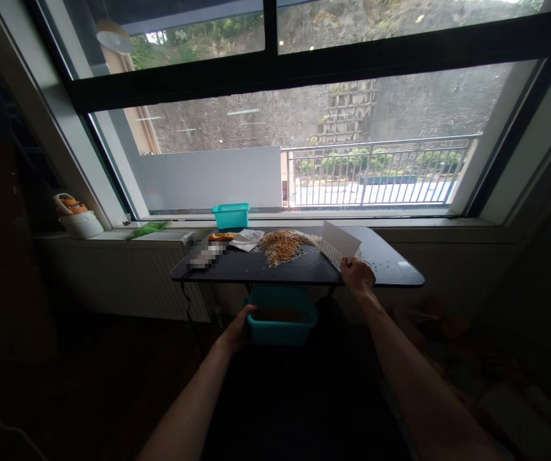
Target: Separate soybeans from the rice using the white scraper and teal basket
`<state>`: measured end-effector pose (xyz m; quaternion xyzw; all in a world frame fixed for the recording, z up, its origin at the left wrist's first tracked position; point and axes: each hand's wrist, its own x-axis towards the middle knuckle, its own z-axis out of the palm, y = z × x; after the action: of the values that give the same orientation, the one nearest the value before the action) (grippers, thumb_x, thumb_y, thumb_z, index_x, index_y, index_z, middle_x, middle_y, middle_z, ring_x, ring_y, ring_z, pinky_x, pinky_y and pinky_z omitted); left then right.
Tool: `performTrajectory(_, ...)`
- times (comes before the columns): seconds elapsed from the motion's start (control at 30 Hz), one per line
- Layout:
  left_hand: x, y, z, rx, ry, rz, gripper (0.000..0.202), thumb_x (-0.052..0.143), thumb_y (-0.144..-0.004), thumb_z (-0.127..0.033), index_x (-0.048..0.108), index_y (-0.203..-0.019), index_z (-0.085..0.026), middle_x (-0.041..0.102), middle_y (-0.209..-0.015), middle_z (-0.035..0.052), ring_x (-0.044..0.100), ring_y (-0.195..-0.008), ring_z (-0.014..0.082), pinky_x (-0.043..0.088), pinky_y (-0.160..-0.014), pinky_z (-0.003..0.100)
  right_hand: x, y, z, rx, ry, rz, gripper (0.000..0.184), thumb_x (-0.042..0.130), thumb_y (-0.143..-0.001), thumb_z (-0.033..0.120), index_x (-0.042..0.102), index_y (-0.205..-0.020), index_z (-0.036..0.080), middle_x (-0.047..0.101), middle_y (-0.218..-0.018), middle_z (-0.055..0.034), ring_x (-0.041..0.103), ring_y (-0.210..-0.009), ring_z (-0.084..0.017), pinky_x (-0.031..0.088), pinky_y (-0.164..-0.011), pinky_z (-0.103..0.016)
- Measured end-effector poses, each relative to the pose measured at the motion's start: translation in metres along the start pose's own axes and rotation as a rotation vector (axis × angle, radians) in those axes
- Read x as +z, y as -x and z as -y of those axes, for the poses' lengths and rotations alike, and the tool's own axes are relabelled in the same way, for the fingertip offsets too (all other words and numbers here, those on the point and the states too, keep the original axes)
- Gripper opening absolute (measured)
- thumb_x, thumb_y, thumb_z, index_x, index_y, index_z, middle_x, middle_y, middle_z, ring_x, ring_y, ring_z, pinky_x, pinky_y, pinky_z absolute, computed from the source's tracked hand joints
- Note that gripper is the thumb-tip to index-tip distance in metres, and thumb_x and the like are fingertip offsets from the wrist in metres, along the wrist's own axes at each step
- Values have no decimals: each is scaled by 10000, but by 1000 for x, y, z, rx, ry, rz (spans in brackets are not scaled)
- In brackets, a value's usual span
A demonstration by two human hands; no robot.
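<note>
My left hand (239, 330) grips the left rim of a teal plastic bin (282, 333), held just below the table's front edge. Something brownish lies in the bin, too dark to make out. Over the table's right half, my right hand (358, 274) is closed on the lower edge of a white card (340, 243), which stands tilted on the tabletop. Left of the card spreads a heap of orange-yellow kernels (282, 246) mixed with paler grains. Beside the heap lies a crumpled white paper or bag (247, 240).
The dark table (391, 262) stands under a window, with scattered grains on it. A second teal bin (230, 216) sits at its back. An orange item (222, 237) lies near a blurred patch. At left are a radiator (160, 275) and a white basket (81, 224).
</note>
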<state>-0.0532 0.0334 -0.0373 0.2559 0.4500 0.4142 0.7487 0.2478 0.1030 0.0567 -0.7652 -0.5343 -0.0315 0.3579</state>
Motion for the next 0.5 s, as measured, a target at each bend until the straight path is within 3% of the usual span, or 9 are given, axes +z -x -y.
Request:
performTrajectory(0.13, 0, -2, 0, -8, 6, 0, 425, 508, -756, -424, 562, -1081, -155, 682, -832, 76, 645, -752, 221, 512, -638, 301, -12, -1, -5, -54, -95, -27, 374, 397, -815, 406, 662, -775, 145, 675, -777, -125, 588, -703, -226, 347, -594, -290)
performTrajectory(0.33, -1, -2, 1, 3, 24, -7, 429, 538, -738, -421, 568, -1072, -153, 678, -839, 81, 642, -757, 226, 511, -643, 305, -6, 36, 10, -156, -279, 88, 380, 429, -783, 474, 646, -718, 170, 657, -673, -70, 579, -618, -179, 336, -529, -245)
performTrajectory(0.5, -3, -1, 2, 7, 23, 9, 425, 530, -740, -430, 574, -1060, -154, 677, -838, 82, 641, -759, 226, 510, -626, 299, -4, 36, -5, -170, -208, 64, 372, 433, -777, 474, 638, -711, 170, 644, -647, -70, 566, -598, -172, 318, -502, -242)
